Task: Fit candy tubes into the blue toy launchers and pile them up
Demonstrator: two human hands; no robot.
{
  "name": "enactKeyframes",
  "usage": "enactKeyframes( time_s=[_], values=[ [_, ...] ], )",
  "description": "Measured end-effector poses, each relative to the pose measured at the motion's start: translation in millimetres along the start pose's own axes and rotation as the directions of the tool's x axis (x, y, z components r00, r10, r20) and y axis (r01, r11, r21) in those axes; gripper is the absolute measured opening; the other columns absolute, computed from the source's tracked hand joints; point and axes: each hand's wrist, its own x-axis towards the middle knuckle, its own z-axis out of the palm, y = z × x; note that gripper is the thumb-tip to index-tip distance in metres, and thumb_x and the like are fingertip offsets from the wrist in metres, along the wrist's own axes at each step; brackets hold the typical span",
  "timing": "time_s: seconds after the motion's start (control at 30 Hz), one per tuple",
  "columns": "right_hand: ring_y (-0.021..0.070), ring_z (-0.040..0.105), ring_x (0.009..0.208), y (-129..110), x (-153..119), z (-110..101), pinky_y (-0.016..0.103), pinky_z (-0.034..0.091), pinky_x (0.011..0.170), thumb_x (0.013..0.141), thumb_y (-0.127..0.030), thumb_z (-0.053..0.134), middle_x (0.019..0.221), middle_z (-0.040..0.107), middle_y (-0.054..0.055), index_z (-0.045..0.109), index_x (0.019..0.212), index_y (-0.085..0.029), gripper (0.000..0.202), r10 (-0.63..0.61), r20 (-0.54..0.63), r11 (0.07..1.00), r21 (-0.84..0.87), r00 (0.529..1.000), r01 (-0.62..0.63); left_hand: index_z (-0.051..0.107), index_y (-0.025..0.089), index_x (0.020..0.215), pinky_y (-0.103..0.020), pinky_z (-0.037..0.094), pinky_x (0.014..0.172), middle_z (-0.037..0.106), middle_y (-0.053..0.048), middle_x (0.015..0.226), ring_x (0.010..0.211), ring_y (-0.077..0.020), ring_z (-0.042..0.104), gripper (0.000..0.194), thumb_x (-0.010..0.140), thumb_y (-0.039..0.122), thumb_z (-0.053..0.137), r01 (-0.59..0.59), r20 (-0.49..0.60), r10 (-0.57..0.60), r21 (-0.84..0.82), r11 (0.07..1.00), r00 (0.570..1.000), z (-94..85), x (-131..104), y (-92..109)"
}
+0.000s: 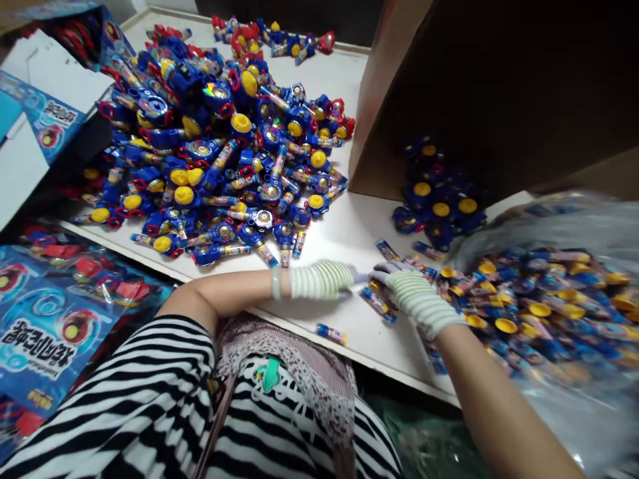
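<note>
Both my hands wear striped knit gloves and meet at the front edge of a white table (349,233). My left hand (322,279) lies on the table with its fingers pointing right, touching small parts. My right hand (417,296) rests curled over a little heap of small printed tubes (377,301). Whether either hand grips a piece is hidden by blur and the fingers. One loose tube (331,333) lies near the table edge. A big pile of blue, red and yellow toy launchers (219,146) covers the table's left and back.
A clear plastic bag (549,299) full of tubes and yellow caps lies at the right. An open cardboard box (449,86) holds more blue toys (439,199). Printed blue toy cartons (44,319) stack at the left.
</note>
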Motion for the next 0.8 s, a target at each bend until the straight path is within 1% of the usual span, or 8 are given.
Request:
enactKeyframes(
  time_s=[0.07,0.13,0.23,0.37,0.53,0.63,0.7,0.8],
  values=[
    [0.0296,0.063,0.108,4.5,-17.4,8.0,0.045,0.047,0.097,0.09,-0.02,0.057,0.118,0.071,0.014,0.075,0.113,-0.02,0.029,0.007,-0.119,0.996,0.089,0.993,0.004,0.06,0.011,0.13,-0.042,0.055,0.094,0.067,-0.02,0.121,0.108,-0.0283,0.067,0.035,0.098,0.019,0.048,0.296,-0.003,-0.299,0.148,0.944,0.954,-23.2,-17.7,-12.6],
    [0.0293,0.063,0.11,3.2,-22.2,13.6,0.045,0.048,0.099,0.09,-0.021,0.056,0.119,0.071,0.015,0.073,0.117,-0.018,0.033,0.044,-0.261,0.976,0.218,0.964,0.015,0.064,0.004,0.121,-0.051,0.054,0.089,0.068,-0.026,0.112,0.105,-0.0362,0.068,0.033,0.097,0.015,0.043,0.51,0.008,-0.531,0.267,0.818,0.847,-40.6,-24.1,-22.4],
    [0.028,0.065,0.108,-13.7,-12.7,19.7,0.045,0.051,0.096,0.091,-0.025,0.051,0.12,0.071,0.014,0.067,0.128,-0.019,0.04,0.146,-0.397,0.905,0.424,0.906,0.04,0.066,0.0,0.118,-0.054,0.053,0.087,0.068,-0.03,0.108,0.105,-0.0416,0.067,0.034,0.093,0.009,0.045,0.566,0.07,-0.621,0.341,0.751,0.781,-47.1,-14.9,-27.3],
    [0.0277,0.065,0.106,-46.7,-0.8,28.3,0.043,0.052,0.095,0.092,-0.027,0.051,0.12,0.069,0.015,0.064,0.132,-0.016,0.043,0.229,-0.339,0.84,0.542,0.912,-0.01,0.063,0.0,0.125,-0.055,0.053,0.087,0.068,-0.032,0.11,0.107,-0.0427,0.067,0.041,0.09,0.005,0.043,0.573,0.069,-0.637,0.37,0.731,0.768,-37.4,2.0,-31.0],
    [0.0284,0.063,0.104,-52.4,-6.4,24.9,0.041,0.05,0.093,0.095,-0.033,0.053,0.119,0.068,0.016,0.065,0.132,-0.015,0.043,0.251,-0.25,0.871,0.48,0.935,-0.105,0.062,0.01,0.133,-0.043,0.056,0.088,0.071,-0.022,0.114,0.102,-0.033,0.07,0.041,0.094,0.019,0.051,0.464,0.144,-0.515,0.284,0.839,0.845,-14.1,8.9,-33.3],
    [0.03,0.058,0.116,-26.8,-2.0,8.6,0.041,0.045,0.101,0.095,-0.031,0.053,0.126,0.066,0.017,0.064,0.132,-0.014,0.042,0.4,-0.299,0.862,0.444,0.866,-0.245,0.059,0.018,0.139,-0.032,0.054,0.095,0.071,-0.012,0.123,0.105,-0.0227,0.069,0.044,0.096,0.029,0.055,0.254,0.213,-0.231,-0.087,0.963,0.949,-0.6,24.8,-27.9],
    [0.0318,0.054,0.124,-5.2,5.5,-1.4,0.043,0.042,0.105,0.095,-0.028,0.054,0.138,0.061,0.019,0.063,0.133,-0.013,0.042,0.447,-0.302,0.862,0.399,0.842,-0.314,0.062,0.016,0.136,-0.029,0.053,0.098,0.072,-0.009,0.122,0.106,-0.0197,0.069,0.042,0.098,0.032,0.053,0.128,0.126,-0.092,-0.308,0.943,0.988,-4.2,49.5,-27.6],
    [0.0318,0.053,0.127,16.3,15.7,-6.8,0.045,0.041,0.106,0.095,-0.025,0.054,0.146,0.056,0.018,0.06,0.137,-0.012,0.045,0.414,-0.254,0.887,0.329,0.874,-0.325,0.065,0.011,0.131,-0.032,0.049,0.106,0.07,-0.011,0.126,0.114,-0.0214,0.065,0.04,0.101,0.029,0.045,0.115,-0.176,-0.159,-0.236,0.965,0.971,-28.1,109.4,-34.6]
  ],
)
